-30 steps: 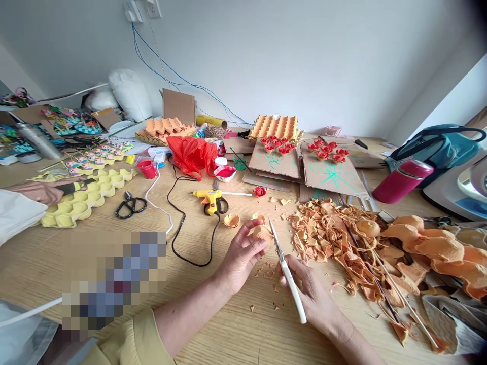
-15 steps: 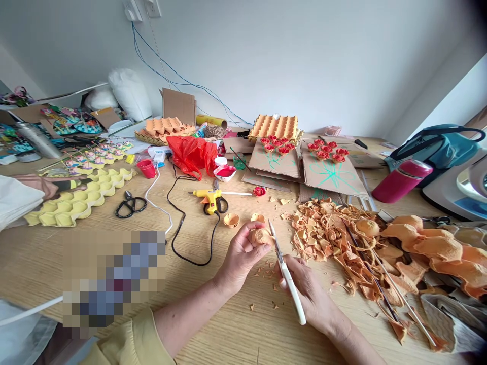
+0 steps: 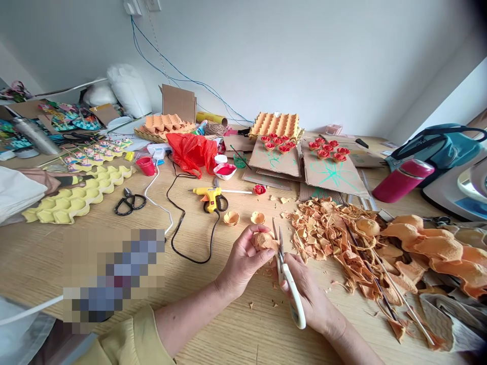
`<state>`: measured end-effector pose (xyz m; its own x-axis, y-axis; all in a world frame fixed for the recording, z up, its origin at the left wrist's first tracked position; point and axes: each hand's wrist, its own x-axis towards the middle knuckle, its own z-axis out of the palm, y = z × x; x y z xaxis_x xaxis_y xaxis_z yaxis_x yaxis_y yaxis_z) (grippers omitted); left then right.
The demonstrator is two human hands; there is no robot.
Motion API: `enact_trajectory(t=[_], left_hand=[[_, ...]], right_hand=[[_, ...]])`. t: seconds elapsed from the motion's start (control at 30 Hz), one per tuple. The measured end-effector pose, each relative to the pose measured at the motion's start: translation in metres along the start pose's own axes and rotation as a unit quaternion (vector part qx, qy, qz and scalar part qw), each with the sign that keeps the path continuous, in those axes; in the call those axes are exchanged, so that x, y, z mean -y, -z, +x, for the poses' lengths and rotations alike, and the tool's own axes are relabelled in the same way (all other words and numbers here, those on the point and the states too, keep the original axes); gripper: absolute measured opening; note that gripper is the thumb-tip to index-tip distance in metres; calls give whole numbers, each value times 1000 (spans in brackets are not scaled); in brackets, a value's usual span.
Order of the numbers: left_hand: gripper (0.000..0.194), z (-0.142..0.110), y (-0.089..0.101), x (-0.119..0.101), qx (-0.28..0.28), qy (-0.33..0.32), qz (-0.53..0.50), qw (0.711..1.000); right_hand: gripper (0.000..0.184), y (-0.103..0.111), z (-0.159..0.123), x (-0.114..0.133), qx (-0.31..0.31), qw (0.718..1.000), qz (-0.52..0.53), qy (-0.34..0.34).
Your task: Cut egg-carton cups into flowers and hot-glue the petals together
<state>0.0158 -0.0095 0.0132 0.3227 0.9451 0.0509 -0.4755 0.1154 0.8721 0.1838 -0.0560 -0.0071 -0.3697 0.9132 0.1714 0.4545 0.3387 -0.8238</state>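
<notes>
the person's left hand [image 3: 239, 264] holds an orange cup [image 3: 263, 241] above the wooden surface [image 3: 213, 327], its grip closed around it between thumb and fingers. the right hand [image 3: 307, 294] has its grip wrapped around white-handled scissors [image 3: 289, 280], whose parted blades stand at the cup's right edge; whether they touch it cannot be told. just beyond sit two petal-edged cups [image 3: 231, 219], near a yellow glue gun [image 3: 209, 192] and a red flower [image 3: 259, 189]. orange scraps [image 3: 315, 228] lie heaped to the right.
</notes>
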Motion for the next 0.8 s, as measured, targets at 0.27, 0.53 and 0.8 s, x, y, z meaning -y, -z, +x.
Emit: enact_trajectory(t=[0.27, 0.53, 0.8], left_hand=[[37, 1, 0, -3, 15, -24, 22, 999], [37, 3, 3, -3, 15, -16, 17, 1000], [42, 5, 8, -1, 24, -15, -11, 1000]], right_hand=[[52, -1, 1, -2, -18, 1000, -3, 25], [47, -1, 1, -2, -40, 998, -17, 52], [42, 0, -2, -3, -47, 998, -13, 50]])
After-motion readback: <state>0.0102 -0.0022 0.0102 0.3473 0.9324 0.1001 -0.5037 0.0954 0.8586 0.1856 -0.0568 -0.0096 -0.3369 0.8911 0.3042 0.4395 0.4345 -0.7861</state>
